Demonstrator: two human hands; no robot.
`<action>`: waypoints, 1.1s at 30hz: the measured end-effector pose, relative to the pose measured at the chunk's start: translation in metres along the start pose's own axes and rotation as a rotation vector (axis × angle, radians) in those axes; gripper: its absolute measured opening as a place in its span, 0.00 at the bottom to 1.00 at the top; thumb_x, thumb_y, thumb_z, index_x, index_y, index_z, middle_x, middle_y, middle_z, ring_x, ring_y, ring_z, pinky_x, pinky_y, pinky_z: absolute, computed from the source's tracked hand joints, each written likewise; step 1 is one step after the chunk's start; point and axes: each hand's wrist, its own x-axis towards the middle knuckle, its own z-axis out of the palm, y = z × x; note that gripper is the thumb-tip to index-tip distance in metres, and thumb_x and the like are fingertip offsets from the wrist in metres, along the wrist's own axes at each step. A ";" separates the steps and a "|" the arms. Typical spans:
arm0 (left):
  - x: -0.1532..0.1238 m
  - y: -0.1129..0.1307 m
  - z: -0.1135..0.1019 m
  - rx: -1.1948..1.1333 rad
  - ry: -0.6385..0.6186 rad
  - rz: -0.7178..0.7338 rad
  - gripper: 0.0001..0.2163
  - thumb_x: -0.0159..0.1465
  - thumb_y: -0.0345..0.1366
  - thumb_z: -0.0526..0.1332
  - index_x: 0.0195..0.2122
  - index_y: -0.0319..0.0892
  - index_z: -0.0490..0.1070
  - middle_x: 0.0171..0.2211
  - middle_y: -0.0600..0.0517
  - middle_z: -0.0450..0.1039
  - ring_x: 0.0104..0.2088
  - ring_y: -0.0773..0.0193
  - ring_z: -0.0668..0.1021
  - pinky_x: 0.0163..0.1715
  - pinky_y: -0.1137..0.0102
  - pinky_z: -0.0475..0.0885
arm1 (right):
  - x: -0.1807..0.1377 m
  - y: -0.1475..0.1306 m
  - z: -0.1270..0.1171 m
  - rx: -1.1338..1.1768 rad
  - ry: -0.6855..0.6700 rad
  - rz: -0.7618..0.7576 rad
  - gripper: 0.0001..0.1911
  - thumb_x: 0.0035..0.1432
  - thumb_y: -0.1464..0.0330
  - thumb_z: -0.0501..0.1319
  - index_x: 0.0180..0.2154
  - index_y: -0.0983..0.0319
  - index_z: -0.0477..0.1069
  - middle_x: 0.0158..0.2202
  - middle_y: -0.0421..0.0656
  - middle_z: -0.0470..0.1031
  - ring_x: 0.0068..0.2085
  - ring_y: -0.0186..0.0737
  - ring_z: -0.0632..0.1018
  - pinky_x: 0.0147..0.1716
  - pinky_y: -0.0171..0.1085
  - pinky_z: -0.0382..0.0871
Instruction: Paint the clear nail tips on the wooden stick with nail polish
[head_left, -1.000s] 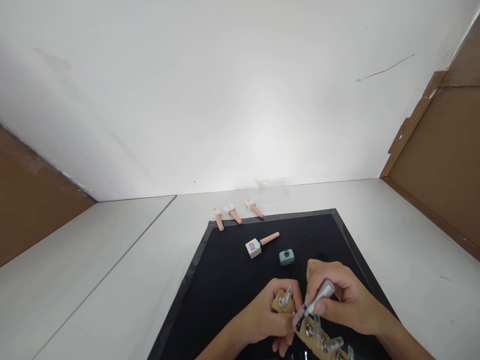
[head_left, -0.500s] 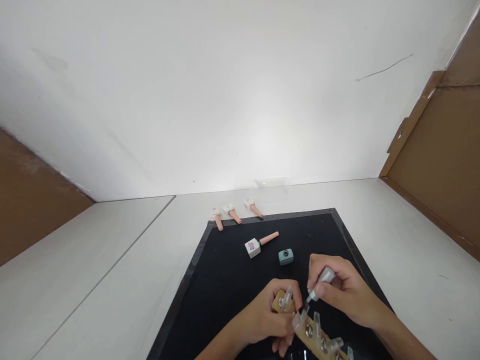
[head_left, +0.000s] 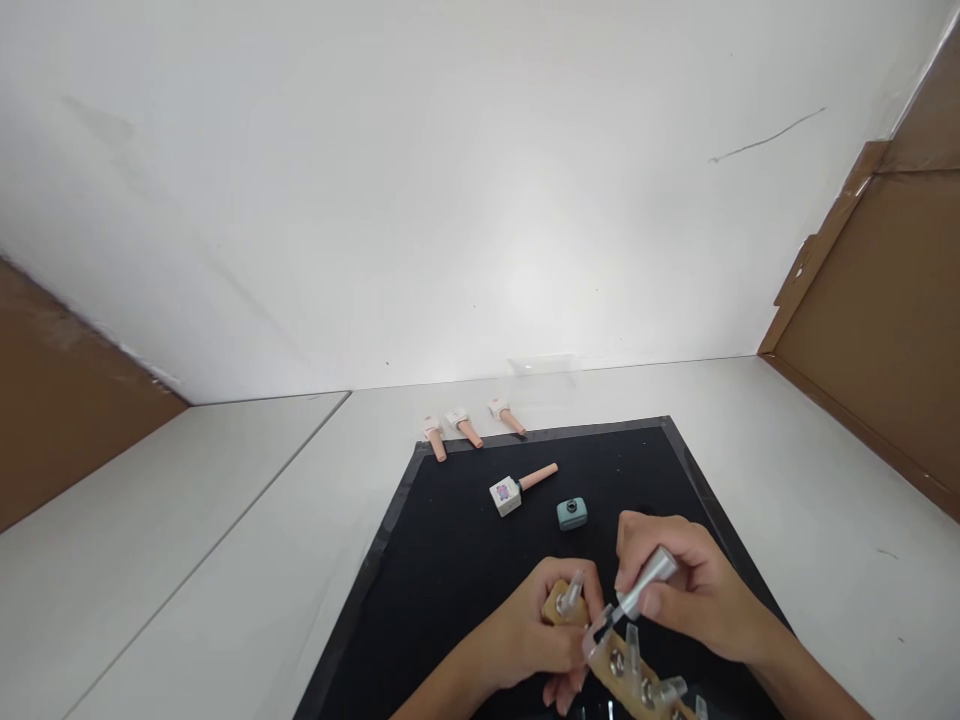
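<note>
My left hand (head_left: 551, 630) is wrapped round a wooden nail tip stand (head_left: 626, 680) that bears several clear false nails (head_left: 634, 650). Between the thumb and fingers of my right hand (head_left: 694, 590) is the silver cap of a nail polish brush (head_left: 651, 582). Its dark bristles lie over the clear nail tip nearest my left thumb and seem to touch it. Beyond the hands, an uncapped teal polish bottle (head_left: 572, 514) stands upright on the black mat (head_left: 450, 580). The lower end of the stand runs out of the picture.
A white polish bottle with a pink cap (head_left: 507, 495) lies on the mat. Three similar small bottles (head_left: 465, 425) lie at the mat's far left edge. Behind is a white wall (head_left: 480, 200), with brown cardboard panels (head_left: 885, 300) at both sides.
My right hand has tilted the brush lower, and its bristles have moved down and left onto the nail tip. My left hand has hardly moved.
</note>
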 end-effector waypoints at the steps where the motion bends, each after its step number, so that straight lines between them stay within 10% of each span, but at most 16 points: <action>1: 0.000 0.001 0.000 -0.004 -0.006 0.003 0.17 0.46 0.41 0.72 0.25 0.37 0.65 0.12 0.57 0.69 0.08 0.76 0.66 0.05 0.84 0.61 | 0.000 0.000 0.000 -0.016 -0.019 -0.022 0.17 0.58 0.55 0.61 0.27 0.61 0.72 0.21 0.37 0.62 0.23 0.33 0.63 0.23 0.34 0.57; 33: 0.002 0.001 -0.004 -0.052 0.011 0.035 0.18 0.46 0.43 0.72 0.24 0.38 0.64 0.11 0.57 0.69 0.08 0.75 0.66 0.05 0.84 0.60 | 0.000 -0.001 0.001 -0.085 -0.006 -0.160 0.13 0.60 0.57 0.59 0.29 0.58 0.72 0.20 0.37 0.62 0.25 0.36 0.62 0.24 0.35 0.57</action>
